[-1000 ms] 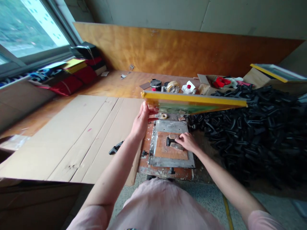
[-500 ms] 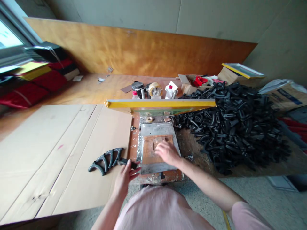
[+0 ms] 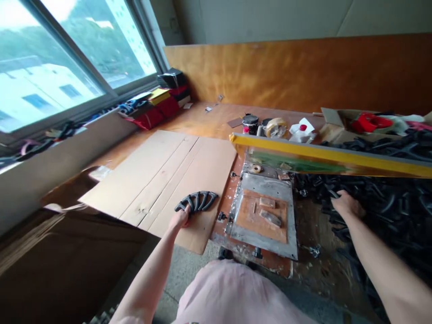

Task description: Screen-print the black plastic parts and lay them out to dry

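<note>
One left hand, fingers bent down onto end of black arched moulding, firmness of grip not visible | moulding lying on cardboard sheet | right hand, fingers curled into heap of black mouldings, hold unclear | yellow-framed silkscreen raised above metal-faced print bed, bed between both hands

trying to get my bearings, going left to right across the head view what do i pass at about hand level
window → left hand → black arched piece → metal-faced board → heap of black pieces
</note>
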Demonstrator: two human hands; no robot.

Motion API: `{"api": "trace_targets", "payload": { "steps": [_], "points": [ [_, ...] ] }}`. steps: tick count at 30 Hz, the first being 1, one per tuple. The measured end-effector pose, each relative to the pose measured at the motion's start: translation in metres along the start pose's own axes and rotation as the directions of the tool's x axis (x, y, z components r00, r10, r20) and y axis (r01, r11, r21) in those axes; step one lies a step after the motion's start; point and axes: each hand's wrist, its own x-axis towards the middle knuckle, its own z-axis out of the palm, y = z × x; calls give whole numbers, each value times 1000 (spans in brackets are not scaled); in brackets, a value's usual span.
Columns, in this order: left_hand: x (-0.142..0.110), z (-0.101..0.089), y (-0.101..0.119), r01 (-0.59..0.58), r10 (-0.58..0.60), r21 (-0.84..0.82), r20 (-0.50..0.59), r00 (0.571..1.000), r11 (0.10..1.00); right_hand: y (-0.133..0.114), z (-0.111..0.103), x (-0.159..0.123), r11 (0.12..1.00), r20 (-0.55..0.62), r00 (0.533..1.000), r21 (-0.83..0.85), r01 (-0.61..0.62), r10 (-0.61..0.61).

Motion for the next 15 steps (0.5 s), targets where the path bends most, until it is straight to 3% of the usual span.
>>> {"api": "trace_targets", "payload": {
  "steps": [2, 5, 7, 9, 12, 15],
  "points": [
    [-4, -3, 0, 17, -14, 48, -64, 998, 999, 2, -8, -7, 994, -85, 991, 2, 106, -106],
    [-21, 8, 0, -27, 48, 115, -182, 982, 993, 1, -16, -40, 936, -282, 910, 89, 341, -305],
    [-35, 26, 4, -151, 202, 216, -239, 950, 965, -8, -11, -77, 843, -314, 870, 272, 465, -379],
    [-44, 47, 13, -236, 323, 323, -249, 913, 917, -25, 4, -120, 668, -271, 833, 502, 550, -482],
    [-47, 70, 30, -202, 305, 374, -240, 921, 905, -58, 37, -173, 405, -244, 695, 664, 628, -677],
    [-40, 76, 42, -161, 259, 364, -240, 936, 918, -83, 64, -199, 307, -308, 557, 586, 750, -772]
  ]
}}
